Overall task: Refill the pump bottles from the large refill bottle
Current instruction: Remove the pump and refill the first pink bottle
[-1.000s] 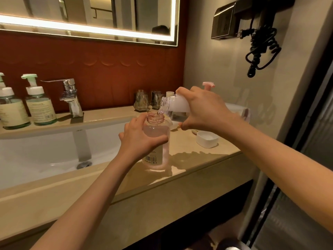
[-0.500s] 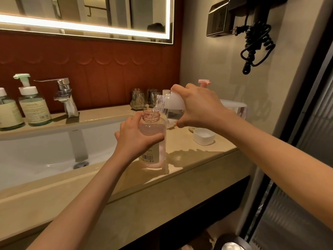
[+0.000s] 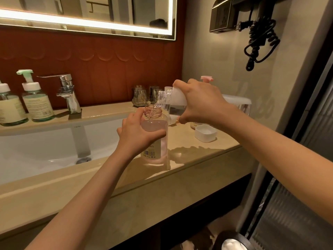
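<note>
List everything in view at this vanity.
pink bottle: one, clear pink, open, upright on the counter beside the sink
refill bottle: one, clear and white, tilted over the pink bottle's mouth
green pump bottles: two, ledge at far left
pump head: one, pink, behind the right hand
cap: one, white, counter right of the pink bottle
glasses: two, clear, against the red wall
tap: one, chrome, behind the sink
sink: one, white, left
counter: one, beige
mirror: one, lit edge, top
coiled cord: one, black, right wall
left hand: grips the pink bottle
right hand: grips the refill bottle
</note>
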